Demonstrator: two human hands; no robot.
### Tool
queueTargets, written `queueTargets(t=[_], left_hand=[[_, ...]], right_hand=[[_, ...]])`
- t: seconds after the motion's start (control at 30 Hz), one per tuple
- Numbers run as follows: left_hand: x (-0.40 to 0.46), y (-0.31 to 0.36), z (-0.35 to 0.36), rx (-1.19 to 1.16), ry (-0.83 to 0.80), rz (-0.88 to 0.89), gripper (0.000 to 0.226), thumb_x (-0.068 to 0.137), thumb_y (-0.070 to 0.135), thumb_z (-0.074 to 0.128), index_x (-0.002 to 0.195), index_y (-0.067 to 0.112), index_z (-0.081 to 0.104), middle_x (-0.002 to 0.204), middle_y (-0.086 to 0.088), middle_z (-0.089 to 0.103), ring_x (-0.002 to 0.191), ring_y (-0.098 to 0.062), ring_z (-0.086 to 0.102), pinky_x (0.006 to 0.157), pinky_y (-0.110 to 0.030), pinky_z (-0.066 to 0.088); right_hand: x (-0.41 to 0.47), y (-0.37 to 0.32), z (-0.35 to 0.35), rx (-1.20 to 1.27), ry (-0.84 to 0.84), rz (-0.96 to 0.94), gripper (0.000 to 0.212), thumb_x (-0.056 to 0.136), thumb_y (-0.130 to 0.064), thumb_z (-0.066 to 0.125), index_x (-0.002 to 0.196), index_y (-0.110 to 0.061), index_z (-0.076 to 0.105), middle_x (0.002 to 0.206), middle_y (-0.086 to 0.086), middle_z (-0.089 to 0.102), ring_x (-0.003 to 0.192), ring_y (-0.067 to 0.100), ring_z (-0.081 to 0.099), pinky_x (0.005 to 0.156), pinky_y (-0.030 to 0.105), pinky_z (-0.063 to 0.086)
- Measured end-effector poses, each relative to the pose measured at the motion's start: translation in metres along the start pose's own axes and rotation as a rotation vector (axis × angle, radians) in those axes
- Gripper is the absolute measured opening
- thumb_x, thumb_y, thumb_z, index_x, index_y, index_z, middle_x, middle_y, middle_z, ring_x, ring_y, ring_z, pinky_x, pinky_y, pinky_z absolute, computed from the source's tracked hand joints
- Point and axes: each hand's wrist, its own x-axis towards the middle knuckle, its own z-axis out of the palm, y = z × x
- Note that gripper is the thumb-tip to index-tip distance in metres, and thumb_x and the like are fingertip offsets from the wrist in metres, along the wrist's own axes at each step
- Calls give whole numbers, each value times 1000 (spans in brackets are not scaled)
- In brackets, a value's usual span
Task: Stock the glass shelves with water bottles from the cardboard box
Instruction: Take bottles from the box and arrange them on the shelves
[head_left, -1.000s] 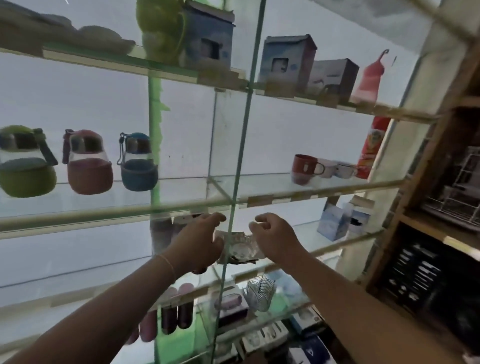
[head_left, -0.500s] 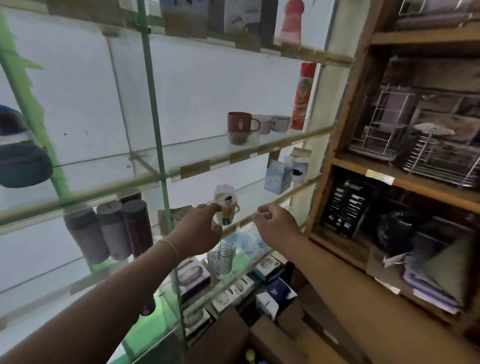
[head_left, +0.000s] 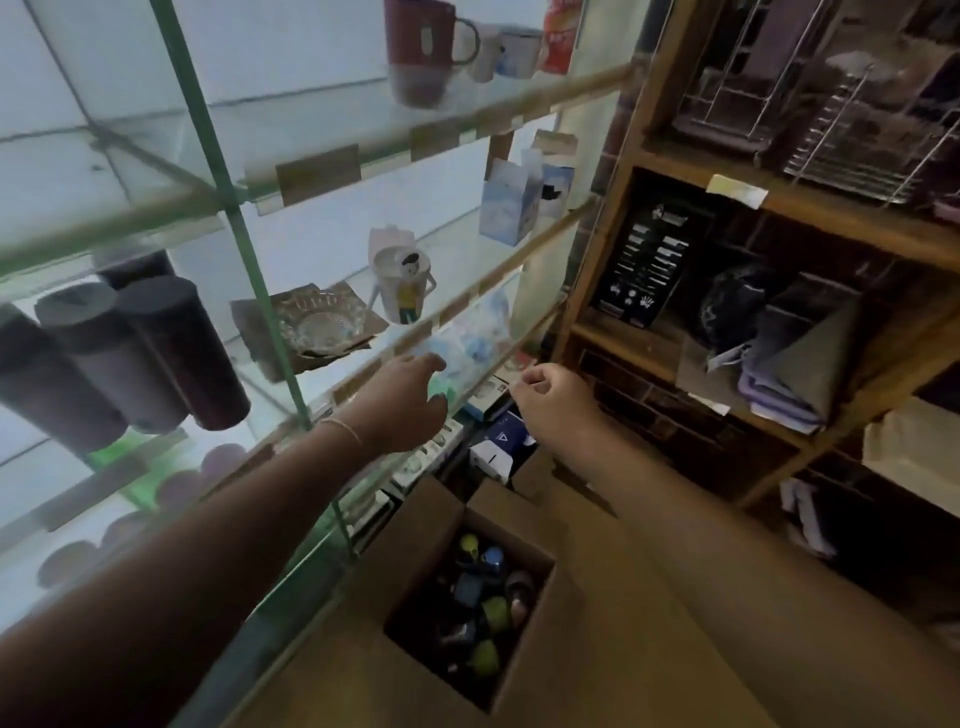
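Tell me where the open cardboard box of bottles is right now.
In the head view, the open cardboard box sits low at bottom centre, below both hands, right of the glass shelves.

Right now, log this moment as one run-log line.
left hand: empty, open | right hand: empty, loosely curled | cardboard box: open, bottles inside | phase: between picks

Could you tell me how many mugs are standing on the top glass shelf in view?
3. A red mug stands furthest left, a white mug right of it, and a blue-and-white mug rightmost, beside a red canister. Others may lie outside the frame.
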Motion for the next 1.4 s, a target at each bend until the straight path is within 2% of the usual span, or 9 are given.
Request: queueTargets(t=[0.2, 0.3, 0.5, 0.57, 0.67, 1.0, 1.1, 1.2, 1.4], left_hand=[[2, -24, 46, -25, -107, -61, 44, 95, 24, 48, 138, 16, 45, 135, -10, 52, 121, -27, 51, 101, -38, 44], [0, -39, 79, -19, -135, -116, 43, 94, 25, 50, 136, 16, 47, 131, -10, 55, 119, -27, 52, 100, -37, 41], [-9, -72, 161, -68, -210, -268, 28, 94, 26, 48, 115, 9, 57, 110, -14, 60, 103, -32, 56, 83, -36, 45], [-12, -79, 186, -76, -243, -313, 24, 95, 27, 47, 108, 8, 56, 106, -12, 60, 99, -31, 57, 79, -37, 46], [-16, -88, 219, -93, -269, -397, 32, 98, 27, 46, 122, 7, 53, 119, -12, 58, 109, -28, 55, 93, -40, 47], [-14, -124, 306, -149, -333, -555, 43, 98, 32, 45, 135, 12, 46, 125, -11, 56, 113, -27, 54, 98, -39, 45], [-13, -136, 331, -156, -331, -563, 37, 98, 30, 45, 129, 10, 49, 122, -12, 57, 110, -27, 54, 95, -38, 45], [-11, -154, 363, -153, -321, -564, 32, 99, 29, 45, 124, 10, 51, 120, -10, 56, 110, -26, 52, 93, -37, 43], [-12, -194, 440, -199, -318, -590, 42, 99, 32, 44, 138, 19, 42, 130, -6, 51, 115, -22, 50, 94, -32, 41]], right_hand=[[17, 48, 34, 25, -11, 104, 17, 98, -24, 55, 112, -15, 55, 86, -6, 55, 79, 9, 54, 65, 25, 44], [31, 81, 54, 0, -46, 151, 23, 95, -25, 57, 115, -15, 59, 83, -10, 56, 85, 15, 56, 75, 26, 43], [55, 155, 87, -30, -216, 261, 28, 98, -26, 55, 123, -13, 56, 105, 0, 59, 93, 16, 55, 75, 28, 41], [61, 185, 96, -55, -250, 299, 27, 97, -27, 55, 122, -15, 56, 107, 0, 57, 95, 17, 55, 69, 26, 43], [69, 224, 110, -91, -286, 350, 25, 95, -28, 56, 119, -19, 57, 107, -1, 59, 94, 18, 58, 52, 23, 40], [98, 312, 167, -55, -408, 485, 22, 93, -28, 57, 114, -23, 55, 102, -1, 64, 90, 26, 69, 86, 47, 57], [103, 337, 189, -84, -426, 469, 25, 93, -29, 58, 116, -22, 55, 104, -1, 63, 89, 23, 68, 83, 46, 58], [113, 370, 216, -105, -451, 438, 25, 94, -27, 57, 118, -21, 54, 106, -1, 59, 88, 13, 61, 72, 30, 52], [117, 447, 286, -157, -529, 454, 35, 95, -26, 58, 128, -16, 53, 105, -5, 54, 101, 16, 55, 85, 34, 49]])
